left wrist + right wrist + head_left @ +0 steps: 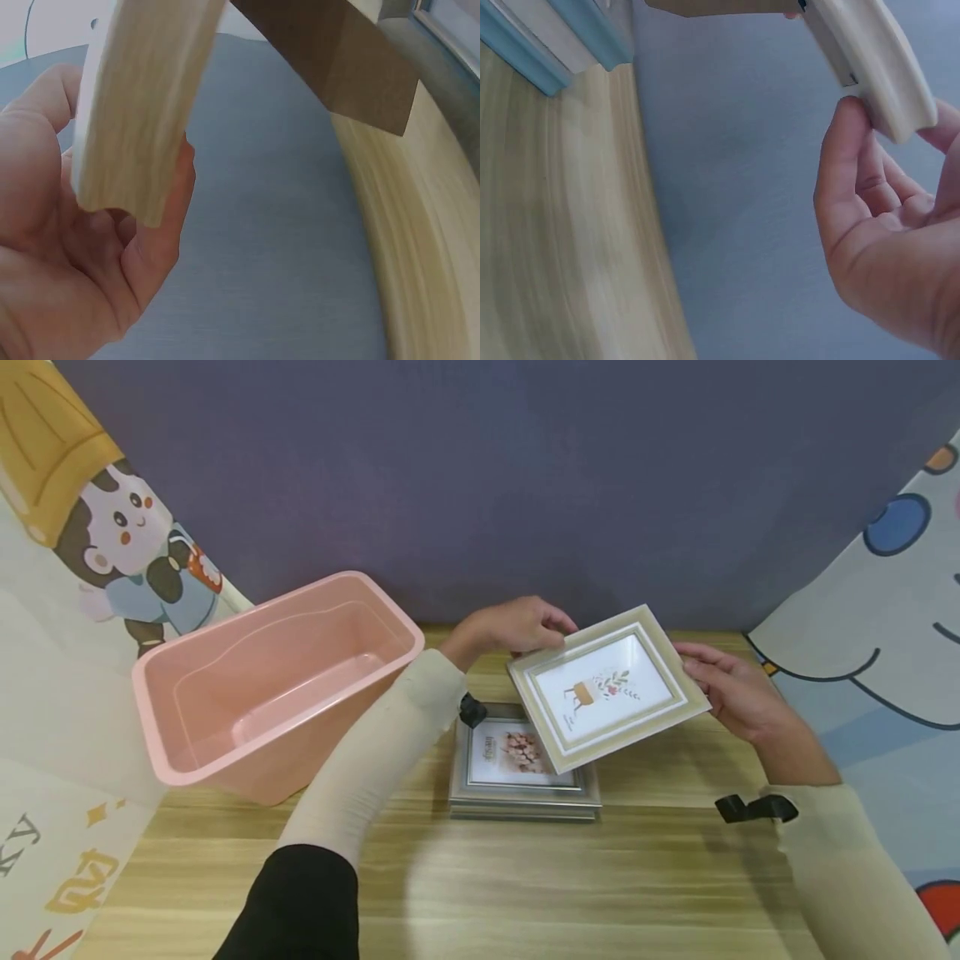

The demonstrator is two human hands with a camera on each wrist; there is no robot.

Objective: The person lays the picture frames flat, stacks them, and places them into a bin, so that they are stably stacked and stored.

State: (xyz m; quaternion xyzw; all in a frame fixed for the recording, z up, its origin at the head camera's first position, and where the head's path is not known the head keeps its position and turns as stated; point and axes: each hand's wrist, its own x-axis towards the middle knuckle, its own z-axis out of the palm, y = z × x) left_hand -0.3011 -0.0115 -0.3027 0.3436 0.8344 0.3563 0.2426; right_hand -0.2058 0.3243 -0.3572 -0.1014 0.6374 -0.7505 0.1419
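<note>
A cream picture frame [615,685] with a deer-and-flower print is held tilted between both hands, above a stack of picture frames. My left hand [521,625] grips its upper left edge; in the left wrist view the thumb and fingers lie on either side of the frame's edge [142,112]. On the opposite side my right hand [738,697] pinches the right edge, with fingertips under the frame [877,67] in the right wrist view. The topmost stacked frame [517,756] is silver-grey with a flower print, partly covered by the held one. A brown stand flap [345,67] sticks out behind the held frame.
A pink plastic bin [277,685] stands tilted in angle at the left of the wooden table [480,877], close to my left forearm. A dark grey panel [510,485] rises behind the table. Cartoon-printed panels [885,635] flank both sides.
</note>
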